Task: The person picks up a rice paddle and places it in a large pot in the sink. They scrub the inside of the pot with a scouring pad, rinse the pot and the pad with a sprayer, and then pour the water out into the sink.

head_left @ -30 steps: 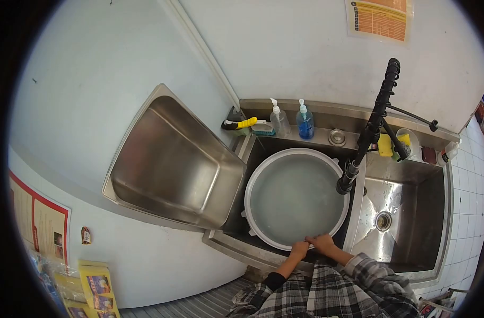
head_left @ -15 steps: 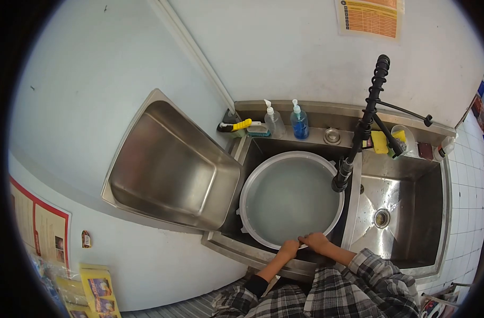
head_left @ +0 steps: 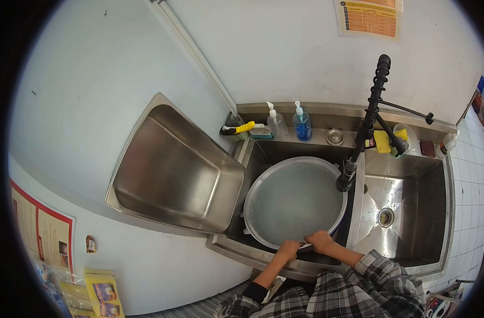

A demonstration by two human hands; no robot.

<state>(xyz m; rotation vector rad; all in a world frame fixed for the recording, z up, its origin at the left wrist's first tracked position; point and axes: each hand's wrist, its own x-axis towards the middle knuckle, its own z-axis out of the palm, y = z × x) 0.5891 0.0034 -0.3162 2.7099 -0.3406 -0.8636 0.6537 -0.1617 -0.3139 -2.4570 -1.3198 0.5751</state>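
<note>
A large round metal pot (head_left: 247,210) full of cloudy greyish water (head_left: 297,199) sits in the left sink basin (head_left: 276,149). Both my hands are closed on its near rim, close beside each other. My left hand (head_left: 289,249) grips the rim from the left, fingers curled over the edge. Just to its right, my right hand (head_left: 320,241) holds the same rim. The undersides of my fingers are hidden, as is the pot's base. The pot looks slightly tipped, near side up.
A black spring faucet (head_left: 363,127) hangs beside the pot's right edge. Right of it is a second basin (head_left: 401,233) with a drain. A steel drainboard (head_left: 170,164) extends left. Soap bottles (head_left: 303,126), a yellow-handled brush (head_left: 243,127) and sponges (head_left: 382,142) line the back ledge.
The near rim of the pot seems to have risen slightly, and its opening looks narrower front to back. Both hands keep hold of it. The whole view has shifted a little.
</note>
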